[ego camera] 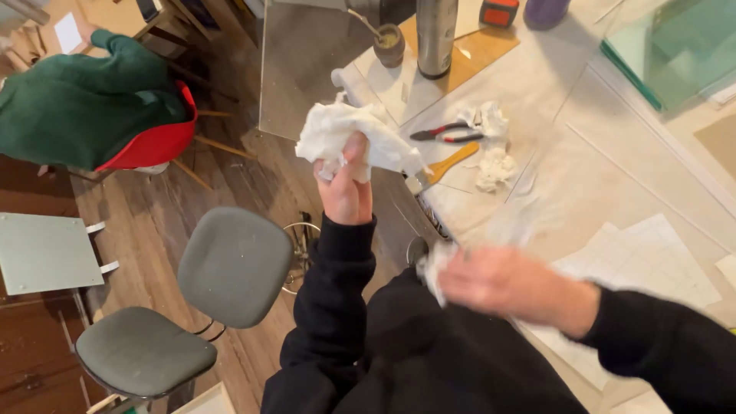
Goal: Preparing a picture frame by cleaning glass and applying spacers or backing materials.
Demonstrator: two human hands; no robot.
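My left hand is raised and gripping a crumpled white paper towel beside the table's left edge. My right hand is blurred by motion, low at the table's front edge, with a small white wad of paper at its fingertips. Both arms wear black sleeves. On the table beyond lie red-handled pliers, a wooden-handled brush and more crumpled white paper.
The white worktable holds a steel flask, a small cup with a straw, a green-edged glass sheet and gridded paper. A grey swivel chair stands at the left, and a red chair with a green garment farther back.
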